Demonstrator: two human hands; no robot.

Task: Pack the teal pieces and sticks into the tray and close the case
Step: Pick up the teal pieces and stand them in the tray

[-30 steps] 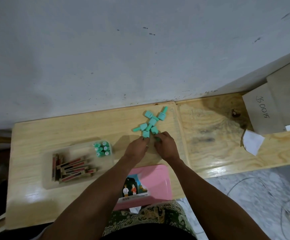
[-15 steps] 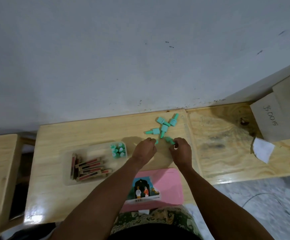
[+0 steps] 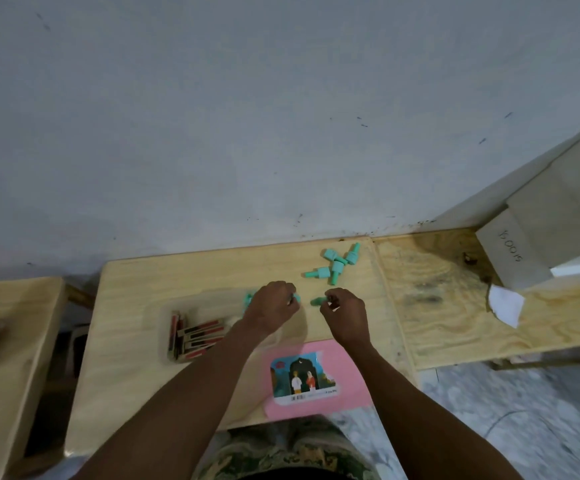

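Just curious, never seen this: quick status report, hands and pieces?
Left hand over clear plastic tray, teal piece pinched. Right hand holds another teal piece. Four loose teal pieces remain. Nothing blocking.

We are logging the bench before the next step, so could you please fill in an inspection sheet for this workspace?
Surface: light wooden table, with a second plywood top butted against its right side.
Job's things: clear tray holding the sticks and some teal pieces; four loose teal pieces near the wall; pink case lid at the near edge.
Clutter: white paper scrap; cardboard box at the right.
Hands: left hand over the tray corner with a teal piece showing at its fingertips; right hand pinching a teal piece.
Cables: thin cable on the floor.
Surroundings: grey scuffed wall; marbled floor.
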